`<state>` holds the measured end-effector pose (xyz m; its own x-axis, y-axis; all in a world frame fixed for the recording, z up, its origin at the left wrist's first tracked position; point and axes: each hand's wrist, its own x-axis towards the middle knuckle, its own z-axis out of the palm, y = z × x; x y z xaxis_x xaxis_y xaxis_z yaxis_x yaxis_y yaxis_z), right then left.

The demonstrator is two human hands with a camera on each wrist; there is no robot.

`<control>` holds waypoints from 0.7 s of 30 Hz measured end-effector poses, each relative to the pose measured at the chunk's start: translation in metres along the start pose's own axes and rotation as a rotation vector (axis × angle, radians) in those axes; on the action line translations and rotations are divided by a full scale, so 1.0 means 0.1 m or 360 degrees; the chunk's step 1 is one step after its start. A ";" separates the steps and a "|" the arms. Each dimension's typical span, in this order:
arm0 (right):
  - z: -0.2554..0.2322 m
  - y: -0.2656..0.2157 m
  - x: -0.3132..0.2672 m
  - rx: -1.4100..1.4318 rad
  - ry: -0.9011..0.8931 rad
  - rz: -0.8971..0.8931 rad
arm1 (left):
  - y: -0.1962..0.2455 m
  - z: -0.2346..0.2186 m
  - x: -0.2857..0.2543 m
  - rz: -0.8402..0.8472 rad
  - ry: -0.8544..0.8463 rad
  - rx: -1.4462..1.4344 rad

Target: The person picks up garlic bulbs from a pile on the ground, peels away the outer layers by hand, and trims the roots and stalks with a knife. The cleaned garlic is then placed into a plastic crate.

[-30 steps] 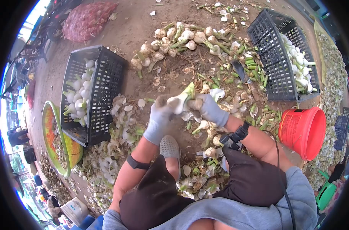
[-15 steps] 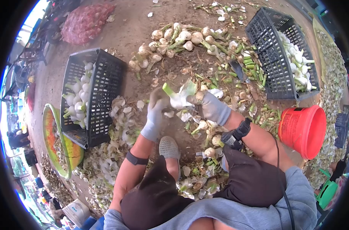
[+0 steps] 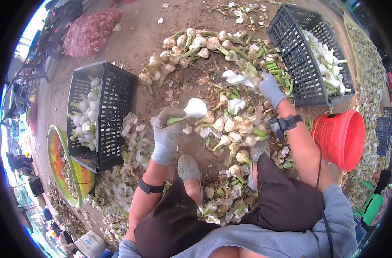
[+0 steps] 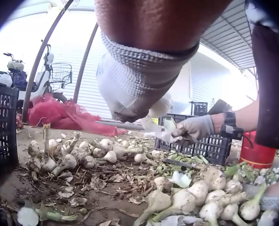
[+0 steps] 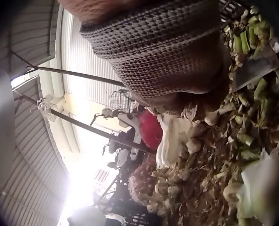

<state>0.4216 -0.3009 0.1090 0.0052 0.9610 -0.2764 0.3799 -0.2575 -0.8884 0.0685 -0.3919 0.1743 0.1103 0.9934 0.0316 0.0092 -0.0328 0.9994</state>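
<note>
My gloved left hand (image 3: pixel 165 133) grips a garlic bulb (image 3: pixel 196 107) by its green stem, the smooth white head pointing up and right. In the left wrist view that glove (image 4: pixel 134 84) covers most of the bulb. Farther forward and right, my gloved right hand (image 3: pixel 271 89) pinches stripped garlic skin (image 3: pixel 238 78), which trails leftward from the fingers. The right wrist view shows the pale skin (image 5: pixel 169 141) hanging below the glove (image 5: pixel 167 70). Below and between the hands, near my feet, lies a heap of unpeeled garlic bulbs (image 3: pixel 237 127).
Black crates with white garlic stand at left (image 3: pixel 118 107) and right (image 3: pixel 286 51). More unpeeled garlic (image 3: pixel 200 43) lies ahead. A red bucket (image 3: pixel 327 137) is right; a yellow-green basket (image 3: pixel 82 172) is left. Cut stems and a flat blade (image 5: pixel 257 68) lie on the ground.
The hands have parted. The right hand has moved forward and right with stripped skin; the left now holds the bulb by its stem. The near garlic heap has come into view.
</note>
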 end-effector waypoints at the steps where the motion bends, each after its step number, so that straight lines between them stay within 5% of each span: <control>1: -0.10 0.03 -0.09 -0.0606 0.0003 -0.0043 | -0.03 0.00 -0.01 0.0006 0.0038 -0.0018; 2: -0.16 0.03 -0.20 -0.1212 0.0009 -0.0082 | 0.01 0.04 -0.02 0.0008 0.0034 -0.0024; 3: -0.10 -0.08 -0.32 -0.1214 0.0019 -0.0078 | 0.07 0.11 -0.02 -0.0040 0.0053 -0.0151; 5: 0.21 -0.31 -0.53 -0.1180 0.0020 -0.0551 | 0.09 0.16 0.01 -0.0083 0.0066 -0.0281; 7: 0.54 -0.63 -0.74 0.0188 -0.0449 -0.0579 | 0.03 0.17 0.03 0.0483 -0.0053 0.0521; 9: 0.70 -0.76 -0.90 0.0900 -0.0828 -0.0299 | 0.12 0.27 0.00 0.0284 -0.0044 0.0365; 13: 0.82 -0.80 -0.92 0.0933 -0.0777 -0.0494 | 0.14 0.40 -0.04 0.0520 -0.0103 0.0624; 15: 0.71 -0.82 -0.93 0.1074 -0.0602 -0.0257 | 0.13 0.40 -0.04 0.1062 -0.0231 0.1358; 19: 0.42 -0.55 -0.76 0.1280 -0.0367 -0.0363 | 0.11 0.45 -0.07 0.1265 -0.0381 0.1524; 20: 0.29 -0.34 -0.57 0.1903 -0.0310 0.0032 | 0.11 0.45 -0.07 0.1312 -0.0374 0.1575; 21: 0.27 -0.36 -0.61 0.1903 -0.0311 0.0031 | 0.10 0.45 -0.08 0.1313 -0.0373 0.1576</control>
<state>0.3828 -0.3526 0.1484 -0.1777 0.9512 -0.2522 -0.7136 -0.3010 -0.6326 0.1128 -0.4052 0.1832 0.6027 0.6029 0.5228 0.5671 -0.7845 0.2510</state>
